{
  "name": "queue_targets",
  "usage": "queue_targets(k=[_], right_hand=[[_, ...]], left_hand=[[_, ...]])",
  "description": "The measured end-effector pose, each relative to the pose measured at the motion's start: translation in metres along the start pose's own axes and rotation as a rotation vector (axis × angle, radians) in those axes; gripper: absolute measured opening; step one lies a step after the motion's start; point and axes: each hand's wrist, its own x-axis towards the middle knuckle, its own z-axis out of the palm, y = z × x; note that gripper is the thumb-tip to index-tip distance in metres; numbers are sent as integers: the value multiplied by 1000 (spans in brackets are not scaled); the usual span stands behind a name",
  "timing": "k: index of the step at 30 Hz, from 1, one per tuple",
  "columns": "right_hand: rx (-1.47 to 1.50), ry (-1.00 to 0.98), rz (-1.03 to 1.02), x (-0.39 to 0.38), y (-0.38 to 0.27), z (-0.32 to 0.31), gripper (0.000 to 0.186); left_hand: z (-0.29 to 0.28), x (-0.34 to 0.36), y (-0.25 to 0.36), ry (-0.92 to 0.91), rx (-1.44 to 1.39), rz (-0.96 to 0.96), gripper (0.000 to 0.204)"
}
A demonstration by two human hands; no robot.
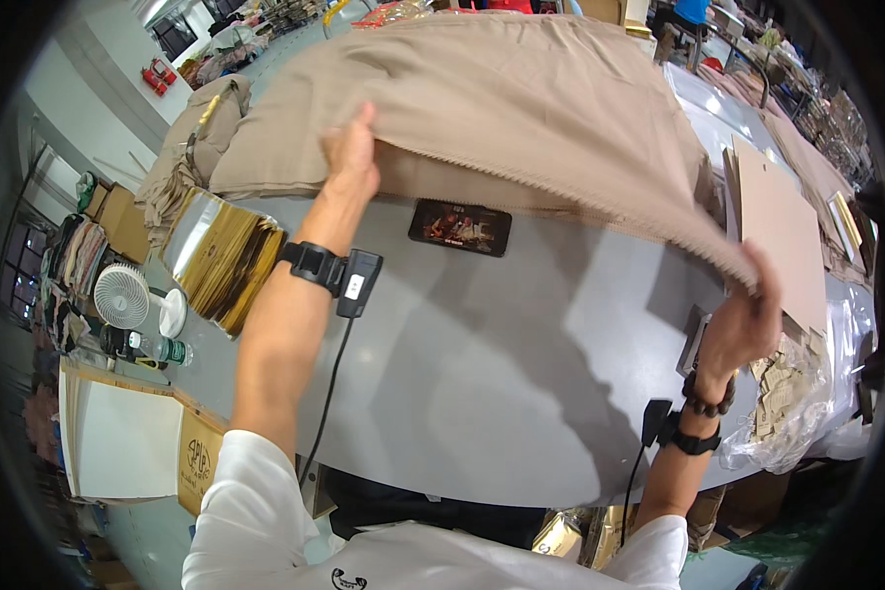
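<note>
Head view, looking down: a person in a white short-sleeved top stands at a grey bench (pixel 482 383) and handles a wide beige cloth (pixel 501 93) with a serrated-looking near edge. The cloth lies over the far half of the bench, its near edge raised in a slanting line that drops toward the right. A dark phone (pixel 459 227) rests on the bench just in front of it.

The step in hand appears to be spreading or turning back this top layer. The next move would seem to call for both hands drawing the edge level and taut, then laying it flat, clear of the phone.

The left hand (pixel 352 159) is reached well forward, thumb pointing up, at the cloth's edge; its fingers are blurred, so I cannot tell whether that grip is closed on the fabric. The right hand (pixel 745 317) is nearer the body and out to the side, wrist bent inward, its grip curled closed around the cloth's right end. Both forearms reach forward from the lower edge, spread wide apart.
</note>
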Motion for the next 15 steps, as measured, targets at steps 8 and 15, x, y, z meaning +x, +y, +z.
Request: queue_targets(k=[8, 15], right_hand=[[189, 37, 451, -67, 20, -104, 20], [314, 218, 753, -61, 102, -199, 34]], left_hand=[[-105, 50, 43, 223, -277, -23, 42], [-226, 78, 53, 475, -243, -101, 50]])
